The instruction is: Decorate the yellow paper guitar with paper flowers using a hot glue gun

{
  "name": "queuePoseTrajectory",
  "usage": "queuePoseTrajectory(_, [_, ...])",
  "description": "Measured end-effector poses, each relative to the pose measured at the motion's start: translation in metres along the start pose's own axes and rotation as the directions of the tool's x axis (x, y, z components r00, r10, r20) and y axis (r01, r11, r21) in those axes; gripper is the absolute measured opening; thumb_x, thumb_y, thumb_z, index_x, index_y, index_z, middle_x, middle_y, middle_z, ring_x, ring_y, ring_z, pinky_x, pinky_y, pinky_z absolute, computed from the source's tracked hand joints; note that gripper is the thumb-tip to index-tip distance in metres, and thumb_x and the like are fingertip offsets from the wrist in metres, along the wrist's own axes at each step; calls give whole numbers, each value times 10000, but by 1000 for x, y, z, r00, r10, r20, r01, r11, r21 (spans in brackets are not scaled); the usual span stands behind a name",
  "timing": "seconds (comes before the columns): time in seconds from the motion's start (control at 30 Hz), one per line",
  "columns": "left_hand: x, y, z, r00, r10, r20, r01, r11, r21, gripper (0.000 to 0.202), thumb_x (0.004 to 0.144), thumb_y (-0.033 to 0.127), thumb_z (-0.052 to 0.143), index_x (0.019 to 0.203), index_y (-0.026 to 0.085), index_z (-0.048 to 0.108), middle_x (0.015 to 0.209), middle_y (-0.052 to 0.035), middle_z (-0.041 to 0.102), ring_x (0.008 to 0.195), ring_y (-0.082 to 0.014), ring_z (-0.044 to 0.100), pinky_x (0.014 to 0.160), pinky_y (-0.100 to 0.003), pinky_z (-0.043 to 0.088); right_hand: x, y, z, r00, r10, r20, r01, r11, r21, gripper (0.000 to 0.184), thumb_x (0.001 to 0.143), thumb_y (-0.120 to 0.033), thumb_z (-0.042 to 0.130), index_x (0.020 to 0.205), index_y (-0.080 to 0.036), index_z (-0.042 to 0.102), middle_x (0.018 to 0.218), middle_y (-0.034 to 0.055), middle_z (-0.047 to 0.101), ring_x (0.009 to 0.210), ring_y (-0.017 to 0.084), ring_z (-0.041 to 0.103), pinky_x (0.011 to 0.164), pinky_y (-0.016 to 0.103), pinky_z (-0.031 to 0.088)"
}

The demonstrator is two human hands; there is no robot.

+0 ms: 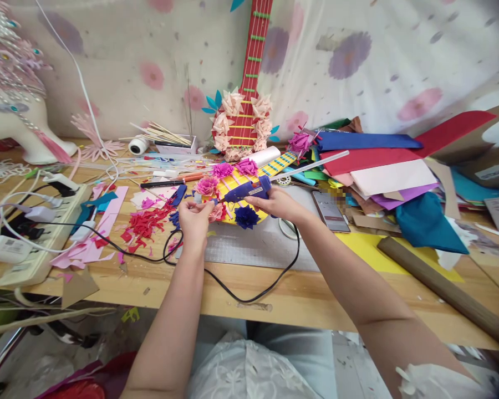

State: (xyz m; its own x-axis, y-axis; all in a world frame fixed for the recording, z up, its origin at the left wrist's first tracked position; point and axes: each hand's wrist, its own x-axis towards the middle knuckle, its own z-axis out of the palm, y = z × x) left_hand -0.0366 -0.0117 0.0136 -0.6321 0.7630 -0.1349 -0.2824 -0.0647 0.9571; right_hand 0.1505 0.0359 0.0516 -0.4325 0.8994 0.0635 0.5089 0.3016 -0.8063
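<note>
My right hand [280, 204] is closed around a blue hot glue gun [247, 192], with a long clear glue stick [311, 165] sticking out of its back. The nozzle points left, at the fingertips of my left hand [194, 220]. Those fingers are pinched together, and whatever sits between them is too small or hidden to name. Under both hands lies a yellow paper guitar [234, 213] with a striped neck [276, 165]. Pink paper flowers [208, 187] and a dark blue paper flower [247, 217] are on its body.
A grey cutting mat [249, 252] lies beneath the guitar. The black cord [249, 301] loops along the table front toward a power strip [50, 238]. Red paper scraps [147, 226] lie left, a phone [331, 210] and coloured sheets [391, 177] right. A red guitar [242, 119] stands behind.
</note>
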Motion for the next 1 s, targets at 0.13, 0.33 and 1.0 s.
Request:
queuePoseTrajectory(0.13, [-1,1,1,1000,-5,-9,5,1000,-10,421,593,104,689,810,210,344,590,74,563,508,-102,582,462,-201,456,0,-2,-1,1000,7,24,-6,1000,-20,368,738,-543,595,733,-180,651,653,16,635,635,146,571,616,261,443])
queuePoseTrajectory(0.33, [-2,4,3,1000,-18,-19,18,1000,-22,402,596,78,681,801,199,356,562,86,546,506,-105,594,451,-186,445,-1,-6,-4,998,48,36,-45,996,-73,416,733,-568,581,755,-159,654,660,24,633,654,144,572,644,262,443])
queuePoseTrajectory(1.0, [-2,1,3,999,-49,-2,49,999,-23,411,585,75,676,805,203,353,567,69,552,490,-115,585,431,-178,429,1,-5,-3,999,44,11,-44,999,1,455,709,-600,588,768,-153,647,676,32,631,619,132,551,608,256,429])
